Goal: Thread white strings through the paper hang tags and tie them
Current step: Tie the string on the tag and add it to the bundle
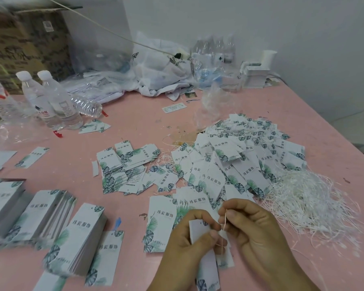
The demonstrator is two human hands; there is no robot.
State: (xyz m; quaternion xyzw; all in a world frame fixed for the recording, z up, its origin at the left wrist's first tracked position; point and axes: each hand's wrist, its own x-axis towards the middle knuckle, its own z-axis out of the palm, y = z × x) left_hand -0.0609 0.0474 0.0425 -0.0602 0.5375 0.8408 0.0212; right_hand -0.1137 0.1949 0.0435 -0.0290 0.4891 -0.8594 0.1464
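Hands over pink desk (135, 127): left hand (189, 246) grips white leaf-printed paper hang tag (200, 229), right hand (254, 232) fingers pinch thin white string (224, 222), which may slip short of the tag's hole.

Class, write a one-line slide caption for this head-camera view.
Left hand holds a hang tag while right hand pinches a white string at its top, above a pink table.

Hands (225, 234) on tag (200, 229), string (224, 222)
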